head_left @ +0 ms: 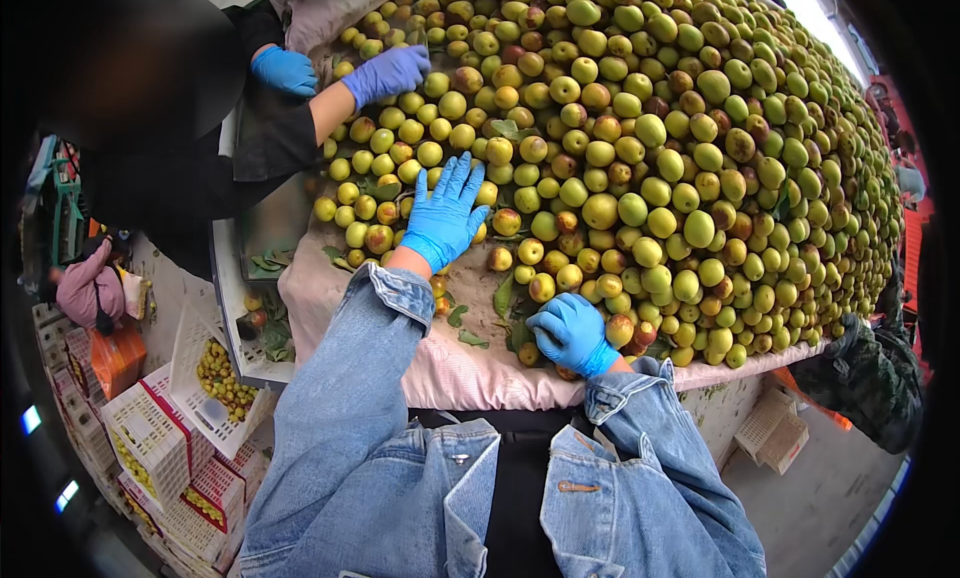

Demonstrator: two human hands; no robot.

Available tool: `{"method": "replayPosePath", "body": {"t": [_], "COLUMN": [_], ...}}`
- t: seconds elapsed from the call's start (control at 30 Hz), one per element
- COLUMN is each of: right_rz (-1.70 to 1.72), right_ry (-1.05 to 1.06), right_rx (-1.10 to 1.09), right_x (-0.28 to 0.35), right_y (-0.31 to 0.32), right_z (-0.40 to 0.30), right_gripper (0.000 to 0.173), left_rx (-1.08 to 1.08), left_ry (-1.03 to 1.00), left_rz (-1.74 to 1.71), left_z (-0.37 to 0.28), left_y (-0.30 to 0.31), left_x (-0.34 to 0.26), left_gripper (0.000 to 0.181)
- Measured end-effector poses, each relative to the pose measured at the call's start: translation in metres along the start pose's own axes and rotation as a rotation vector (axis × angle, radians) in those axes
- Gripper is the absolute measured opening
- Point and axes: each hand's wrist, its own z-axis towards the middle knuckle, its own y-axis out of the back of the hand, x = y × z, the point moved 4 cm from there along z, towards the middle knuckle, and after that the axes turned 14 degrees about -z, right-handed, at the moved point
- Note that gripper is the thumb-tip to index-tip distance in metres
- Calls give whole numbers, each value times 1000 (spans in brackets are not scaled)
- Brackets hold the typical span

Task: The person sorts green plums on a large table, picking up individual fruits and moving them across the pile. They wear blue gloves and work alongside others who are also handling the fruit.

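A big heap of green and reddish-brown jujubes [645,142] covers a pink cloth-lined table [465,371]. My left hand [445,216], in a blue glove, lies palm down on jujubes at the heap's near left side, fingers stretched out and thumb apart. To the right, my right hand [571,334], also gloved in blue, rests at the near edge of the heap with its fingers curled under. Its palm is hidden, so whether it holds a fruit does not show. Loose green leaves [502,296] lie on the cloth between my hands.
At left, a co-worker's blue-gloved hand [285,71] and purple-gloved hand [388,73] are by the heap. A white-rimmed tray [225,308] holds leaves and a few fruits. Plastic crates of jujubes [154,435] stack at lower left. Another crate [772,428] sits on the floor at right.
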Motion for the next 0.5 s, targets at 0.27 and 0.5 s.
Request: {"method": "replayPosePath", "body": {"t": [0.27,0.5], "right_rz": [3,-7], "right_ry": [7,5], "right_rx": [-37,-23], "right_x": [0,0], "right_y": [-2,-1], "right_z": [-1,-1], "right_gripper": [14,14], "left_rx": [-150,-11], "left_ry": [209,-151], "left_rz": [-11,-34], "left_z": [-5,67], "left_y": [13,8], "left_x": [63,-53], "left_gripper": [69,57]}}
